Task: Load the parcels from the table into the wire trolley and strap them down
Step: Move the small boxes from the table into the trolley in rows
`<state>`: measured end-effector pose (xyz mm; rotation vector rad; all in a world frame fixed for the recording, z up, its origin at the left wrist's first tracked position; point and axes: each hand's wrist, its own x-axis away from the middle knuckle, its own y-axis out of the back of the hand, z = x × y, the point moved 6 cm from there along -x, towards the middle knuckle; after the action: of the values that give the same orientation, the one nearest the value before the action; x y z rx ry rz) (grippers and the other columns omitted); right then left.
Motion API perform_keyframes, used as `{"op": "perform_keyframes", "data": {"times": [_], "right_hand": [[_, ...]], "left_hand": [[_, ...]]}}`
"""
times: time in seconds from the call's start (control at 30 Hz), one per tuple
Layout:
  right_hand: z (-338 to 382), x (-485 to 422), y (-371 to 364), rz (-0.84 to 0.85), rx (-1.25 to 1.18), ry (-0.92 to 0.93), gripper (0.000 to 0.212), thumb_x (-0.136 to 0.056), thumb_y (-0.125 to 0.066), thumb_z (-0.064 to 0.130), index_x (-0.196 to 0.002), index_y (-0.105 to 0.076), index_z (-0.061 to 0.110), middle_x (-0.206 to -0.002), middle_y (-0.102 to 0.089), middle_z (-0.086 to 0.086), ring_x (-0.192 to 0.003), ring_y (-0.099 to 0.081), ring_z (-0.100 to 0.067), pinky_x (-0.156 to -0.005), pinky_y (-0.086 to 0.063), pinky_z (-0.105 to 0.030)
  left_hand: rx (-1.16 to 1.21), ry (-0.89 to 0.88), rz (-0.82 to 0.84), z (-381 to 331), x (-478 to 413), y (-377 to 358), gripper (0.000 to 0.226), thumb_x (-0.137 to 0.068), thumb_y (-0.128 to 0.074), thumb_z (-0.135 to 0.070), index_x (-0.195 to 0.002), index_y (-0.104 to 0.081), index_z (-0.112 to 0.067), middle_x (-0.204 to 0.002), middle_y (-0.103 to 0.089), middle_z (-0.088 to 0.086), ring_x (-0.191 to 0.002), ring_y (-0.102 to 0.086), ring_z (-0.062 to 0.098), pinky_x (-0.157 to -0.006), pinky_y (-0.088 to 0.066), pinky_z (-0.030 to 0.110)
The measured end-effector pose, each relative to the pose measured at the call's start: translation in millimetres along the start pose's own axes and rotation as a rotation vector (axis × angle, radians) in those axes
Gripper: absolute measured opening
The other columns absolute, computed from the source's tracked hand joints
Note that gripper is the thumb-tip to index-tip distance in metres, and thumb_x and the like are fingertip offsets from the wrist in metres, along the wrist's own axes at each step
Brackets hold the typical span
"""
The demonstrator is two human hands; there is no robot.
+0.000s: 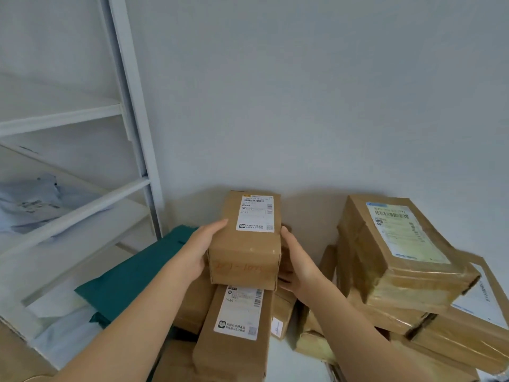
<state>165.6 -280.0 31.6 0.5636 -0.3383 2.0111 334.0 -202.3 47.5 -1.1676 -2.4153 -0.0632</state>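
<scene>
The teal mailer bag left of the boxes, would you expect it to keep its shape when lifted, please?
Probably not: the teal mailer bag looks like thin creased plastic, so it would likely sag and flop. Its smooth film may be slippery. It lies fairly flat, suggesting soft, light contents.

This looks like a parcel depot or mailroom storage corner. Taped cardboard parcels [396, 252] with printed barcode shipping labels [255, 213] are heaped against a bare white wall [303, 92]. A white metal shelving rack [129, 111] beside them holds grey poly mailer bags [30, 202], and a teal mailer bag [137, 271] lies against the pile.
</scene>
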Motion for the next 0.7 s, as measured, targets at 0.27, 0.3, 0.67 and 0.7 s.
{"op": "perform_keyframes", "data": {"times": [0.27,0.3,0.67,0.7], "right_hand": [[10.5,4.9,-4.0,-0.032,-0.089,-0.010,0.039,-0.076,-0.064,0.057,-0.099,-0.056,0.026,-0.108,-0.063,-0.008,-0.102,-0.059,-0.028,-0.098,-0.047,-0.048],[13.8,7.6,-4.1,-0.044,-0.101,0.004,0.037,-0.078,-0.064,0.054,-0.100,-0.056,0.025,-0.105,-0.063,-0.008,-0.101,-0.059,-0.028,-0.096,-0.048,-0.048],[64.2,49.7,-4.6,0.040,-0.158,0.266,0.028,-0.082,-0.062,0.036,-0.106,-0.062,0.022,-0.095,-0.069,-0.003,-0.089,-0.064,-0.022,-0.081,-0.052,-0.037],[67.4,53.1,-2.9,0.042,-0.161,0.277,0.027,-0.081,-0.062,0.036,-0.104,-0.062,0.023,-0.098,-0.069,-0.004,-0.096,-0.064,-0.024,-0.090,-0.051,-0.040]], "left_hand": [[0.041,0.023,0.119,-1.4,1.6,-6.9,0.033,-0.084,-0.066,-0.038,-0.113,-0.064,-0.022,-0.112,-0.067,0.007,-0.106,-0.060,0.025,-0.095,-0.047,0.043],[0.048,0.014,0.126,-2.6,2.7,-7.0,0.033,-0.084,-0.065,-0.038,-0.112,-0.064,-0.022,-0.112,-0.067,0.007,-0.107,-0.060,0.025,-0.096,-0.047,0.043],[0.241,-0.137,0.226,-46.0,29.5,-16.0,0.026,-0.083,-0.062,-0.047,-0.101,-0.068,-0.029,-0.095,-0.074,0.002,-0.092,-0.066,0.024,-0.078,-0.050,0.037],[0.250,-0.162,0.233,-50.8,32.5,-18.7,0.025,-0.083,-0.062,-0.046,-0.100,-0.068,-0.029,-0.096,-0.074,0.002,-0.091,-0.066,0.023,-0.079,-0.050,0.037]]}}
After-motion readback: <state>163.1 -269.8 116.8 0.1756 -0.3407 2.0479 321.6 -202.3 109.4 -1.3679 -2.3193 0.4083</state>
